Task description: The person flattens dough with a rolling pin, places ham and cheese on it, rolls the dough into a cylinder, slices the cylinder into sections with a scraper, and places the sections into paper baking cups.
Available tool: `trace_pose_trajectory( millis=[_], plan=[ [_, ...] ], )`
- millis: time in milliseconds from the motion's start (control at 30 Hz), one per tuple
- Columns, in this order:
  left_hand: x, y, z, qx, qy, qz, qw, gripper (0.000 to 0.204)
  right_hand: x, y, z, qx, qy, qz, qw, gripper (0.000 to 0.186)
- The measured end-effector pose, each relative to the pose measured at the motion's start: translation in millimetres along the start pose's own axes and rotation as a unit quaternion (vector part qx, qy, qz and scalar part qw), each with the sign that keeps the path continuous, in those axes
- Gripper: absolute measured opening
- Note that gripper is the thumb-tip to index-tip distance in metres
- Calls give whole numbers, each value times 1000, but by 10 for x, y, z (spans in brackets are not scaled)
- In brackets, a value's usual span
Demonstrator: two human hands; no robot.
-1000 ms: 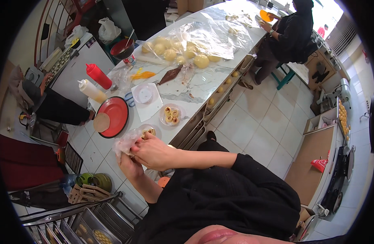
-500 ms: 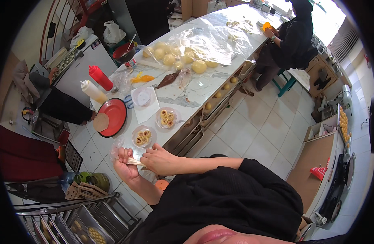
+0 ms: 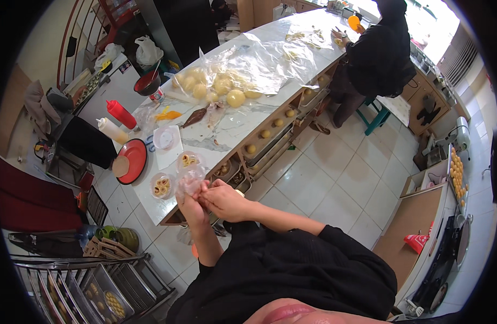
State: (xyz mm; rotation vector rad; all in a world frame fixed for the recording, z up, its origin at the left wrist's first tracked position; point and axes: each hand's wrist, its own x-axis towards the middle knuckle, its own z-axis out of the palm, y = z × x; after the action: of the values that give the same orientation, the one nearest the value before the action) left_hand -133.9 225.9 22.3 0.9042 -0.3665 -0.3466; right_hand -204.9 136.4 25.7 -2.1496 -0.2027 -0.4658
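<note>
I see thin, clear, crinkled plastic film (image 3: 190,178) bunched in my left hand (image 3: 190,204) and right hand (image 3: 225,201), just in front of the glossy, veined marble-look counter (image 3: 235,127). On that counter lie a shiny red plastic plate (image 3: 134,159), a glossy red squeeze bottle (image 3: 120,114) and a wide sheet of wrinkled clear plastic (image 3: 259,59) over smooth, matt dough balls (image 3: 236,98). My black sleeve (image 3: 291,259) looks like soft, matt cloth.
</note>
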Motion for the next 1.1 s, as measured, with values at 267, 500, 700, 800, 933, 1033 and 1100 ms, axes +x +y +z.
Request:
trace_pose_trajectory(
  millis=[267, 500, 700, 800, 933, 1033, 1100],
  plan=[
    [-140, 173, -23, -136, 164, -70, 975, 12, -418, -68, -13, -40, -38, -36, 998, 11],
    [-93, 378, -241, -167, 187, -35, 967, 14, -478, -104, 58, -61, -56, -61, 995, 13],
    [160, 445, 94, 1, 158, -24, 987, 23, -343, 120, 139, 79, -125, 25, 989, 13],
    [200, 271, 279, 103, 69, -1, 992, 19, -200, 181, 229, 169, -82, 14, 982, 18],
    [203, 100, 455, 419, -118, 130, 891, 26, 63, 730, 653, 371, 22, 146, 917, 24],
    [179, 208, 290, 596, -112, 215, 765, 56, 488, 880, 782, 452, 125, 158, 869, 29],
    [217, 88, -122, 411, -107, 154, 892, 48, 728, 1202, 672, 427, 166, 209, 864, 32]
  ],
)
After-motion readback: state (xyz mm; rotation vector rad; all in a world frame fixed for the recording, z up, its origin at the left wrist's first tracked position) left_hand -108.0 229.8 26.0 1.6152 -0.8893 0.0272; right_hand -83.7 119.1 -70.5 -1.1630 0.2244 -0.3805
